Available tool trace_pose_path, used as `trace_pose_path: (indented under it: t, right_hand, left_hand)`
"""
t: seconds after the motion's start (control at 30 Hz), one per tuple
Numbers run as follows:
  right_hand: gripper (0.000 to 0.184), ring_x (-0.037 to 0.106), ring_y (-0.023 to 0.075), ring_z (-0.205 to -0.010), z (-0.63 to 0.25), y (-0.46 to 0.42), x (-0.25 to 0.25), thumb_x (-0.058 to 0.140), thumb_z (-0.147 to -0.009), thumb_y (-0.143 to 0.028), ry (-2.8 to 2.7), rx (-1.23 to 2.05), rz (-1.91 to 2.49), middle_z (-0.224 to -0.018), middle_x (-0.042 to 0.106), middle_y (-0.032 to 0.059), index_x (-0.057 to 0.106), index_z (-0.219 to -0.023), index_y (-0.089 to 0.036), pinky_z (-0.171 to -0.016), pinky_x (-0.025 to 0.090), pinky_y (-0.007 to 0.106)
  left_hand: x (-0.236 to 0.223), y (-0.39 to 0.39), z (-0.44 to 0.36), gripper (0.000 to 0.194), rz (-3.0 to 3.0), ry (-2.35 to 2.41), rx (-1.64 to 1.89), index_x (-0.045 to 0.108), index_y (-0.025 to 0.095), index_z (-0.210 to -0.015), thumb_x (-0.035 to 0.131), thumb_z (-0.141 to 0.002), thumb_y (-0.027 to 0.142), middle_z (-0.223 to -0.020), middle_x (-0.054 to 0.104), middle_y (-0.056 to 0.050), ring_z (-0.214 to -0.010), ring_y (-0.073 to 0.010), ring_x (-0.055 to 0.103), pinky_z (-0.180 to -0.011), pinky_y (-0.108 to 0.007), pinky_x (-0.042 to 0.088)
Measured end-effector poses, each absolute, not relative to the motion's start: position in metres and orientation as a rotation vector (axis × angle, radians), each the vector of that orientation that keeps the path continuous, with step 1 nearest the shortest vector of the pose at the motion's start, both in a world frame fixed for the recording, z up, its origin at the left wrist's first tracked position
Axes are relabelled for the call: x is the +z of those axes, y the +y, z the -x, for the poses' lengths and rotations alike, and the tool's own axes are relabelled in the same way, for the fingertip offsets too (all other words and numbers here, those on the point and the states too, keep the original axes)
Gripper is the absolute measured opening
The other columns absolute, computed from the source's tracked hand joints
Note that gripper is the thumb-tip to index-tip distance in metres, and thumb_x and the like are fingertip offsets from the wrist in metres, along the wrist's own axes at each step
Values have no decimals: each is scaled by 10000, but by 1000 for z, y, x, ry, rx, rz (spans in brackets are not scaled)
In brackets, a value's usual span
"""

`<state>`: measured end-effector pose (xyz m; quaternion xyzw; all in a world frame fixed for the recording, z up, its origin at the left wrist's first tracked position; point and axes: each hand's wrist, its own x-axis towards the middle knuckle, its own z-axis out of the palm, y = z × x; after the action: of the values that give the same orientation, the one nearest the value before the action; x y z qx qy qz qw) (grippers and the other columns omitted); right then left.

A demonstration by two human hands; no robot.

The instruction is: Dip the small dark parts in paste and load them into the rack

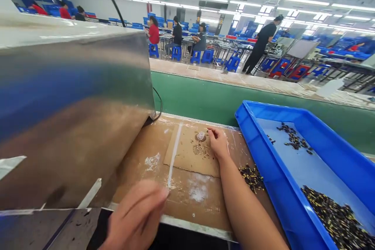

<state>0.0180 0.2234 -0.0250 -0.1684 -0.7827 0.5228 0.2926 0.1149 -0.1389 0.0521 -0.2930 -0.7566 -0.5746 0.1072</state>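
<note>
My right hand [218, 142] lies on a piece of cardboard [190, 152] on the brown worktop [187, 191], fingers curled together beside a small round pale part [200, 136]; whether they pinch anything is hidden. A few tiny parts [199, 150] lie on the cardboard just below the round one. My left hand [136, 218] hovers near the front edge of the bench, blurred, fingers loosely bent, with nothing visible in it. A small heap of dark parts [251, 176] lies on the worktop right of my forearm.
A large shiny metal housing [67, 105] fills the left. A blue tray [307, 164] at right holds dark small parts [336, 218]. Behind runs a green conveyor belt [222, 99]. Other people sit and stand at far tables with blue stools.
</note>
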Motion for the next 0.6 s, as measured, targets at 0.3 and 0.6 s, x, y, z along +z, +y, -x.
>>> trace_pose_path:
  t: [0.3, 0.6]
  right_hand:
    - [532, 722, 245, -975, -24, 230, -30, 662, -872, -639, -1986, 1496, 426, -1077, 788, 130, 758, -1089, -162, -938, 584, 412]
    - [294, 699, 217, -1000, -18, 216, -16, 575, -1017, -404, -2087, 1158, 240, -1105, 782, 84, 778, -1123, -219, -844, 555, 339]
  left_hand:
    - [6, 12, -1, 482, 42, -1932, -2904, 741, 137, -927, 943, -651, 477, -856, 759, -95, -755, -158, 687, -749, -296, 578]
    - [-10, 17, 16, 485, 147, -2100, -2804, 776, 129, -927, 963, -631, 465, -902, 779, -107, -802, -168, 697, -822, -315, 575]
